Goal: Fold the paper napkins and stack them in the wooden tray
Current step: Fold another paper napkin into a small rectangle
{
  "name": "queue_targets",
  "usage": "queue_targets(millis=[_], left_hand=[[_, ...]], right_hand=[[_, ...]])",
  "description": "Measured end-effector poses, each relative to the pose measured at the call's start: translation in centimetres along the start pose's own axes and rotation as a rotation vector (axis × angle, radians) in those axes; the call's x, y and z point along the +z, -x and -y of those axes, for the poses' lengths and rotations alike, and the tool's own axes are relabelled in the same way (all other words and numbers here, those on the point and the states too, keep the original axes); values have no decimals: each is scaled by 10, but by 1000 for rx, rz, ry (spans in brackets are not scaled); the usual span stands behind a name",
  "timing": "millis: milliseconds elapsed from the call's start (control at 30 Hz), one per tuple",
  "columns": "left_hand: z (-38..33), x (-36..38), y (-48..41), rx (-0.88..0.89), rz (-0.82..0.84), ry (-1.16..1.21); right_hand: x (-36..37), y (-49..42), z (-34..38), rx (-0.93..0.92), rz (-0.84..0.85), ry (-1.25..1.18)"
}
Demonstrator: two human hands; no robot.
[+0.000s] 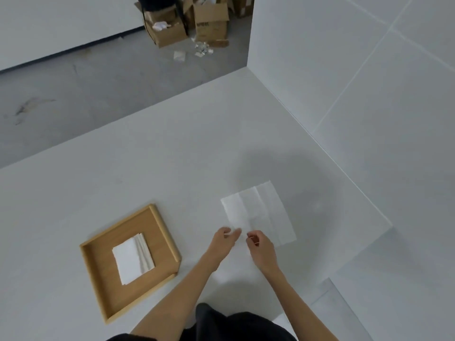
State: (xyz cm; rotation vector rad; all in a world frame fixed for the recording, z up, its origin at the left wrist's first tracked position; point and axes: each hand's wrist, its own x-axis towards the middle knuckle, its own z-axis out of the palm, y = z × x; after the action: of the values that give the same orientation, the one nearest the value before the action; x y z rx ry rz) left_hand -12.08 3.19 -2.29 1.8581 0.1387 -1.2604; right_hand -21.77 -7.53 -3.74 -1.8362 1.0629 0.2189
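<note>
On the white table [147, 153], an unfolded paper napkin [258, 212], judged light, limp and easily torn, is pinched at its near edge by the left hand [225, 238] and right hand [258, 244], beside the wooden tray [98, 286] where folded napkins [131, 260] are stacked.

A bare, unfinished-looking storage or back room rather than a lived-in home. A large, plain white table [152, 153] fills most of the view, set against a wall of big pale grey tiles [369, 70] to the right of the hands. Far beyond the hands lies a rough, stained grey concrete floor [98, 94]. At its far end stand several open brown cardboard boxes [209, 20], with scraps of white paper and packaging litter [197, 49] scattered on the floor just before them.
</note>
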Motion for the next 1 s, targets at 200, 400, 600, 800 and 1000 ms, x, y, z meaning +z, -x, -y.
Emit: queue_targets(millis=[200, 400, 600, 800, 1000], left_hand=[[40, -25, 9, -45, -108, 190], [65, -52, 29, -35, -172, 193], [76, -72, 42, 4, -190, 250], [88, -78, 54, -9, -232, 221], [79, -97, 78, 140, -298, 249]], right_hand=[[34, 37, 18, -11, 384, -97], [23, 26, 5, -87, 72, 68], [30, 16, 3, -11, -38, 167], [55, 24, 18, 30, -63, 284], [44, 31, 48, -116, 88, -34]])
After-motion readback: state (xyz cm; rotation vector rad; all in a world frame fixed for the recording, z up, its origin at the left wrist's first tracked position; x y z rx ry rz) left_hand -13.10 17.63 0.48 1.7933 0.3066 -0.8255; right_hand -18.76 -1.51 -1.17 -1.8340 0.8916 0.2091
